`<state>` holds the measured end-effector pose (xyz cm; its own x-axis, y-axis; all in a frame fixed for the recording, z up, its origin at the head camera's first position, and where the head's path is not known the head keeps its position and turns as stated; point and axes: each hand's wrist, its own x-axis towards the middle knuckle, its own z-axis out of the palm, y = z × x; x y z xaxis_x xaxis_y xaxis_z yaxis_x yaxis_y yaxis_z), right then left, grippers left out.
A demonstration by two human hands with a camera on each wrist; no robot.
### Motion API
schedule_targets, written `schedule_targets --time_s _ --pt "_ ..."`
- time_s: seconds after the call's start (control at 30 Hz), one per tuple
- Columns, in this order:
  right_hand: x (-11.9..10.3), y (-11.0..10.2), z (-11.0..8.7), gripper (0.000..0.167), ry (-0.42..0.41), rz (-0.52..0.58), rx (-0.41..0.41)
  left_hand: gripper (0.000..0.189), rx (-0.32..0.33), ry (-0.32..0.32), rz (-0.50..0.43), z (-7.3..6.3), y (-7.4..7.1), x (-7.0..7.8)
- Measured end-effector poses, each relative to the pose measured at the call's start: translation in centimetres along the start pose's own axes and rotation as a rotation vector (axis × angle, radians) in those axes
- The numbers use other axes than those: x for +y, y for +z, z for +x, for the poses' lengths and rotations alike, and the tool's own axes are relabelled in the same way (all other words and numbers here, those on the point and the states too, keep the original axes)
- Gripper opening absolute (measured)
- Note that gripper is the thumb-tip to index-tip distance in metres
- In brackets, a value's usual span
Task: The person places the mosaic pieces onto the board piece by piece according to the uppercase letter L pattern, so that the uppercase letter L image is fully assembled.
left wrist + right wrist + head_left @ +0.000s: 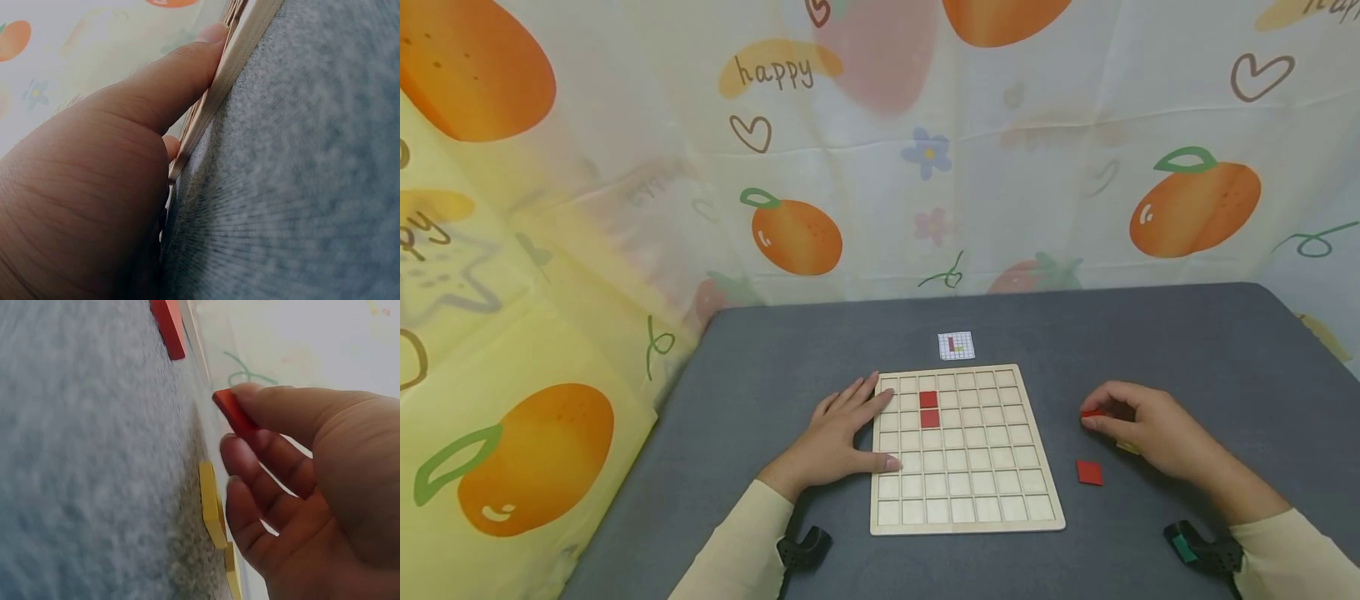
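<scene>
A wooden grid board (955,487) lies on the grey table, with two red square tiles (928,409) one below the other in its upper left part. My left hand (838,437) rests on the board's left edge, thumb and fingers spread over the frame. To the right of the board, my right hand (1153,425) pinches a red square tile (235,412) between thumb and fingertips, above the table. Another red tile (1089,472) lies on the table nearer the board. Below the right hand lie yellow tiles (212,506), mostly hidden by the hand in the head view.
Behind the board lies a small white card (957,346) printed with a grid and coloured squares. The grey table (790,350) ends at a printed fabric backdrop (865,183). Black wrist devices (805,550) sit at both wrists.
</scene>
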<state>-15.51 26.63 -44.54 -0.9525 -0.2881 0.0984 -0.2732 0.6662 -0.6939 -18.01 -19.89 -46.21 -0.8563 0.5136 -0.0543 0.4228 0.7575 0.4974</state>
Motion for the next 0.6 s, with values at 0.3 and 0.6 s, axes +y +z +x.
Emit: schedule_targets --time_s 0.3,0.6 --pt "-1.2 0.6 -0.1 0.01 -0.069 0.055 0.063 0.106 -0.004 -0.001 -0.002 0.0 0.0 0.1" --pt "-2.9 2.0 0.0 0.014 -0.144 0.168 0.057 0.106 -0.005 0.003 0.004 0.0 0.0 0.0"
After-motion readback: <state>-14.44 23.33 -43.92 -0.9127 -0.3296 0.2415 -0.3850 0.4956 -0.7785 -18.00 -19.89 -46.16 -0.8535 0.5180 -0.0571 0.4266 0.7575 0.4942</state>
